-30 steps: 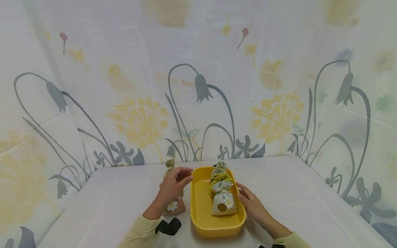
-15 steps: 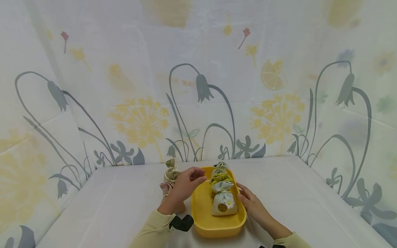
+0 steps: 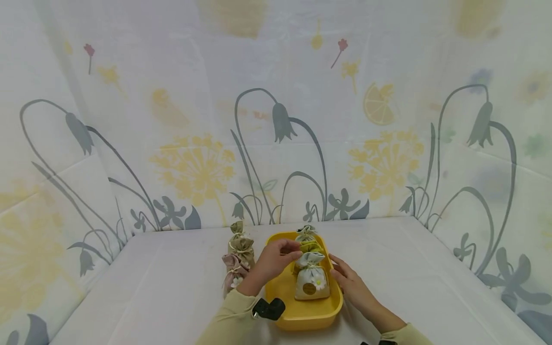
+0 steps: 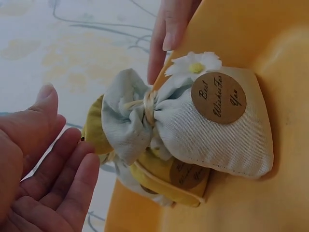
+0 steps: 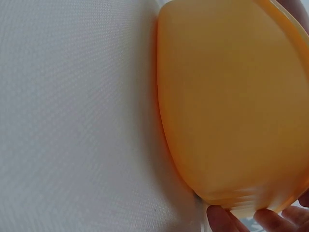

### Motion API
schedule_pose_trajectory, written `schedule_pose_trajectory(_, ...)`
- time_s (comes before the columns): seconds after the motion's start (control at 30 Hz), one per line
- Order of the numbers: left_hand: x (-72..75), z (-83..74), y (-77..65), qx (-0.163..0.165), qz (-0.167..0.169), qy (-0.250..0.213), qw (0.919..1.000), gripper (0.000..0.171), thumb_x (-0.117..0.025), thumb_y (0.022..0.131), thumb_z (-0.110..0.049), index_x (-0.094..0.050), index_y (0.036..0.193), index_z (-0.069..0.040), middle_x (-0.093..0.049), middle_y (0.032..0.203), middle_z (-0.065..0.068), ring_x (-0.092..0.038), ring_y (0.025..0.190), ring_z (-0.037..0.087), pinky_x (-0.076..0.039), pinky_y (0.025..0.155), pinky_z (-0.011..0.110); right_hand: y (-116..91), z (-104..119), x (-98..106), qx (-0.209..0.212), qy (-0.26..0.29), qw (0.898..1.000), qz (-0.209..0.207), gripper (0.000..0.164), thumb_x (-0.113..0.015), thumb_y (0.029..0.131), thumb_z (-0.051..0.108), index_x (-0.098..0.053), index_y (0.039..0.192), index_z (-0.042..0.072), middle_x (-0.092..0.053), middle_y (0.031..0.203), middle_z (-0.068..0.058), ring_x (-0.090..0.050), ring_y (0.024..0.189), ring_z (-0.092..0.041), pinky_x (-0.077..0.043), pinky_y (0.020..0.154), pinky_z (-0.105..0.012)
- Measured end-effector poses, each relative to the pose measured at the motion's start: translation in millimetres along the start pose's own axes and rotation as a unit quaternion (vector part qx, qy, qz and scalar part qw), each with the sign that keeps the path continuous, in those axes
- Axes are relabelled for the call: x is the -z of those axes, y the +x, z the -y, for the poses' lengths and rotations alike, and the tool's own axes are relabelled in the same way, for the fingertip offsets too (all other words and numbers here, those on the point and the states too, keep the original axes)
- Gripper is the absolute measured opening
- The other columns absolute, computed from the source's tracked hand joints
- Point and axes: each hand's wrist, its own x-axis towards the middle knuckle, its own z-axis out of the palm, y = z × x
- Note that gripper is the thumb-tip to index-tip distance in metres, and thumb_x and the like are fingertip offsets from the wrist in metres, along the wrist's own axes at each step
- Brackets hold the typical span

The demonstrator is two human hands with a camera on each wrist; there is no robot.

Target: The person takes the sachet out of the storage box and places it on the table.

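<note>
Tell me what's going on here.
A person's left hand, holding nothing, hovers over a yellow tray, which contains a pale front pouch, a yellow-green pouch and a pale rear pouch. The right hand rests against the tray's right side. Left of the tray sit a pink pouch and a tan pouch.

Tray [image 3: 310, 324] is plain yellow; in it, front bag [image 4: 212, 125] has a pale blue-grey top, off-white body, white flower [image 4: 186, 65] with yellow centre and brown label [image 4: 218, 98] with dark lettering, then a mustard-green bag [image 3: 311, 247] and a pale grey-blue bag [image 3: 306, 233] behind. Left of tray: dusty-pink bag [image 3: 233, 266], olive-tan bag [image 3: 241, 248], olive-green-topped bag [image 3: 236, 228]. Table [image 3: 431, 282] around tray is white, backdrop [image 3: 276, 52] behind tray is white with grey-blue bellflowers [image 3: 282, 122], yellow flower heads [image 3: 196, 167] and pinkish-red sprigs [image 3: 342, 45]; sleeve [image 3: 228, 318] front-left of tray is pale yellow.
</note>
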Motion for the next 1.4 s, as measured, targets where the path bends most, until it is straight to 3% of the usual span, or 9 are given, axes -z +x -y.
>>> schedule_pose_trajectory(0.53, -13.8, -2.1, 6.7, 0.033, 0.037, 0.024, 0.9985, 0.028, -0.066, 0.088, -0.016, -0.064, 0.112, -0.003, -0.063, 0.103, 0.006, -0.058, 0.097, 0.024, -0.05, 0.08, 0.036, 0, 1, -1, 0.003, 0.01, 1.0, 0.006, 0.056, -0.044, 0.099, 0.033, -0.03, 0.145, 0.005, -0.034, 0.139, -0.031, -0.037, 0.124, -0.045, -0.047, 0.084, -0.05)
schedule_pose_trajectory(0.77, -16.0, -5.3, 7.2, 0.026, 0.05, 0.015, 0.9983, 0.02, -0.071, 0.083, -0.015, -0.069, 0.101, -0.006, -0.062, 0.086, -0.001, -0.056, 0.077, 0.014, -0.048, 0.066, 0.026, -4, 2, 0, 0.002, 0.016, 1.0, 0.003, 0.054, -0.044, 0.099, 0.032, -0.031, 0.145, 0.006, -0.035, 0.138, -0.03, -0.038, 0.124, -0.044, -0.046, 0.086, -0.05)
schedule_pose_trajectory(1.03, -18.9, -7.6, 4.2, 0.011, 0.071, 0.019, 0.9973, 0.018, -0.073, 0.082, -0.019, -0.07, 0.097, -0.01, -0.063, 0.09, -0.005, -0.058, 0.083, 0.011, -0.05, 0.071, 0.025, -3, 1, 1, 0.002, 0.02, 1.0, 0.003, 0.055, -0.044, 0.098, 0.034, -0.031, 0.145, 0.007, -0.037, 0.137, -0.03, -0.043, 0.121, -0.042, -0.048, 0.085, -0.048)
schedule_pose_trajectory(1.3, -17.0, -10.3, 0.5, -0.01, 0.063, 0.03, 0.9975, 0.011, -0.071, 0.083, -0.015, -0.072, 0.092, -0.009, -0.064, 0.087, -0.005, -0.057, 0.076, 0.008, -0.049, 0.063, 0.022, -1, -1, 0, 0.008, 0.019, 1.0, 0.006, 0.055, -0.044, 0.099, 0.033, -0.03, 0.145, 0.006, -0.037, 0.137, -0.03, -0.044, 0.12, -0.042, -0.048, 0.083, -0.048)
schedule_pose_trajectory(1.4, -14.5, -10.0, -0.1, -0.004, 0.059, 0.026, 0.9979, 0.009, -0.07, 0.084, -0.014, -0.072, 0.092, -0.009, -0.065, 0.087, -0.004, -0.058, 0.076, 0.009, -0.05, 0.064, 0.023, 0, -1, 0, 0.008, 0.017, 1.0, 0.004, 0.054, -0.044, 0.099, 0.03, -0.03, 0.145, 0.006, -0.037, 0.137, -0.031, -0.044, 0.12, -0.042, -0.049, 0.083, -0.048)
